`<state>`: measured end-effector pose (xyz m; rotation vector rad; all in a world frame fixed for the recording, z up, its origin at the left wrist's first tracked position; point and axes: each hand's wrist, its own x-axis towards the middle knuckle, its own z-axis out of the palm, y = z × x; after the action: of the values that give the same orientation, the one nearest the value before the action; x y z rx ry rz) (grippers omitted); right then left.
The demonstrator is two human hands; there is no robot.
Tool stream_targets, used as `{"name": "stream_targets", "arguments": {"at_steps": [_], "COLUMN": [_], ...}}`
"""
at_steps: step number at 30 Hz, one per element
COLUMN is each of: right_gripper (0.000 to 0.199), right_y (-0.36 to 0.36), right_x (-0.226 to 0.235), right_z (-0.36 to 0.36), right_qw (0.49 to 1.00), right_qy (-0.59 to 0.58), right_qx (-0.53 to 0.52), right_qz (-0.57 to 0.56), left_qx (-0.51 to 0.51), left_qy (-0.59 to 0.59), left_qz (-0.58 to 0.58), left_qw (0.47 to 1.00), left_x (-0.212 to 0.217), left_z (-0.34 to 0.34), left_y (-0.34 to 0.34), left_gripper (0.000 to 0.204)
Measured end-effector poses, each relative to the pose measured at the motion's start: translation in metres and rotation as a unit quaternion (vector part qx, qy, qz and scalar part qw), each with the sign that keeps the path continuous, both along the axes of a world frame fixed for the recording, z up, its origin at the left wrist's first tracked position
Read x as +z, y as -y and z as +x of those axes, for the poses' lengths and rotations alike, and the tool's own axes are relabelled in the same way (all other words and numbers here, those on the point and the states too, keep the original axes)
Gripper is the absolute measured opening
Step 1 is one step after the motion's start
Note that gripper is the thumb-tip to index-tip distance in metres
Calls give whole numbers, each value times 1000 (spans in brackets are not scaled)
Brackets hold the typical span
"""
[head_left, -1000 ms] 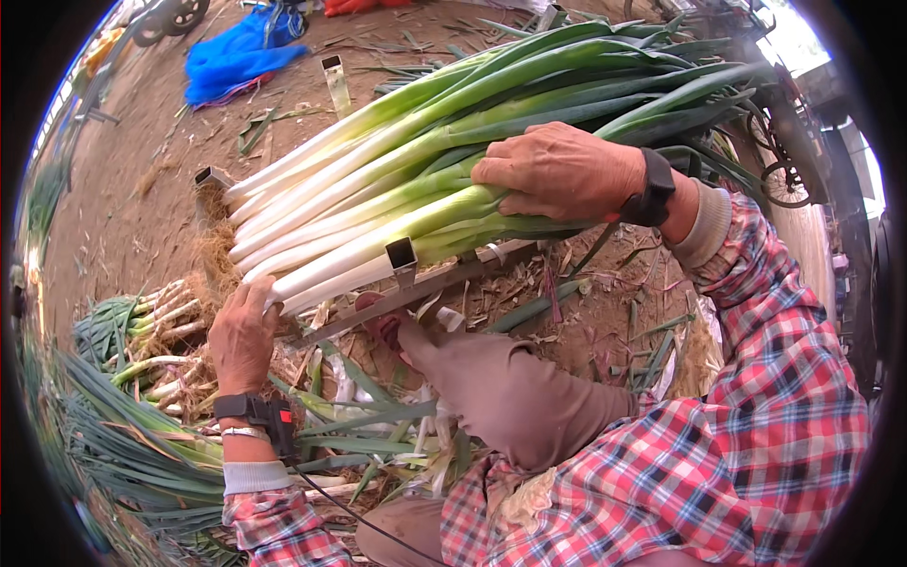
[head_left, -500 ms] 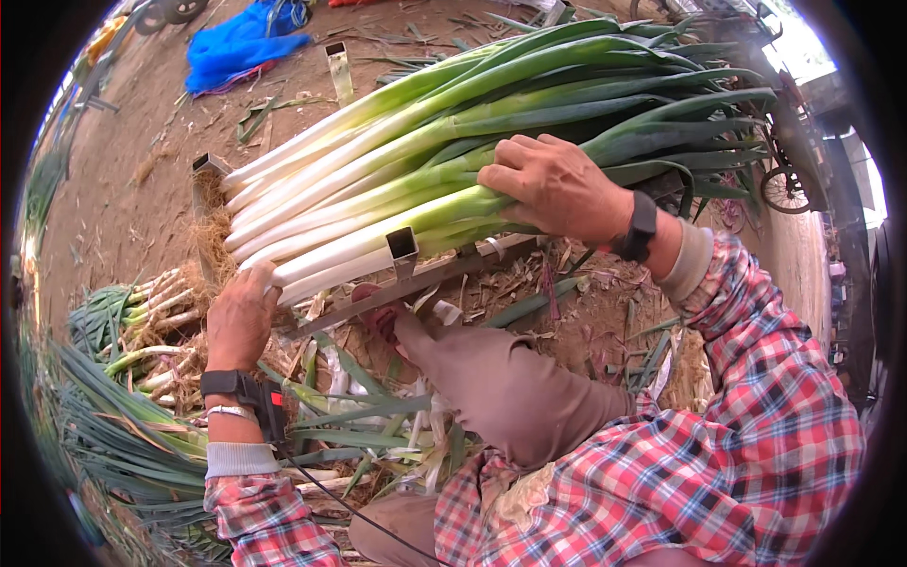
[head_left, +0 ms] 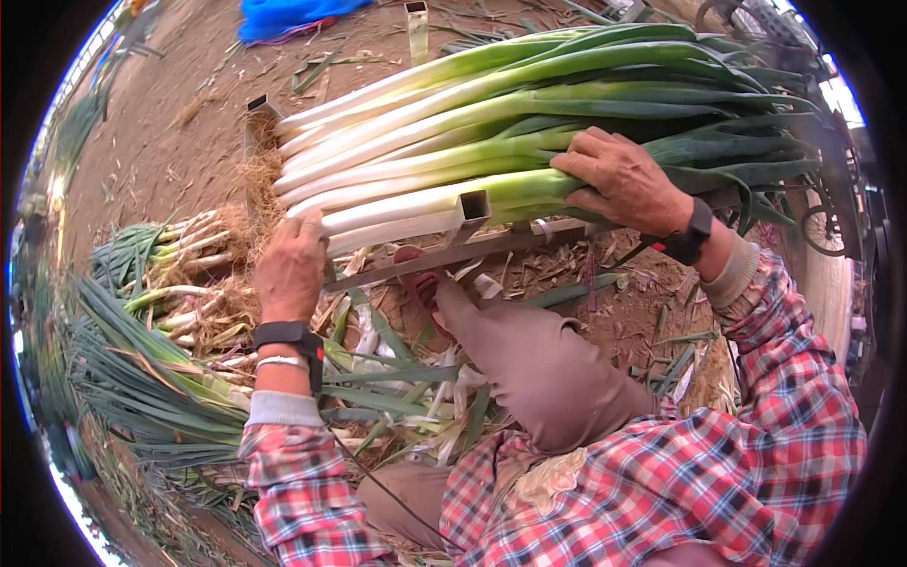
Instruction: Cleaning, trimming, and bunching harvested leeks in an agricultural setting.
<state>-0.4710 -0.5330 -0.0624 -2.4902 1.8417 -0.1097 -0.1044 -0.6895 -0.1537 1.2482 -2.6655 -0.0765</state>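
A thick bundle of long green onions (head_left: 425, 118) lies across a metal frame (head_left: 472, 208), white root ends to the left and dark green leaves to the right. At the root end of the nearest stalks is my left hand (head_left: 291, 265), its fingers closed on a white shank. My right hand (head_left: 628, 180) curls over the same side of the bundle, where white turns to green. Its fingertips are partly hidden, but they grip the nearest green onion. Upright square posts of the frame hold the bundle at its sides.
More green onions with soil-covered roots (head_left: 203, 255) lie in a heap at the left, leaves toward me. Loose leaves and peelings (head_left: 397, 387) litter the ground around my bent knee (head_left: 548, 378). A blue sheet (head_left: 293, 17) lies at the far edge; a wheel (head_left: 824, 230) stands at the right.
The whole scene has shifted right and slightly up in the picture as the view moved. Both hands keep nearly the same places on the bundle.
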Motion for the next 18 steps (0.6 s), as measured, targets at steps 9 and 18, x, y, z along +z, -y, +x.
{"name": "stream_targets", "arguments": {"at_steps": [9,18], "right_gripper": [48,65], "right_y": [-5,-36], "right_x": [-11,15], "right_z": [-6,-23], "right_qw": [996,992], "right_qy": [-53,-13], "right_qx": [2,-62], "right_qz": [-71,-111], "left_qx": [5,14], "left_qy": [2,85], "left_qz": [-194,-54], "left_qw": [981,995], "left_x": [-18,-2], "left_z": [-3,2], "left_y": [-12,0], "left_gripper": [32,33]}}
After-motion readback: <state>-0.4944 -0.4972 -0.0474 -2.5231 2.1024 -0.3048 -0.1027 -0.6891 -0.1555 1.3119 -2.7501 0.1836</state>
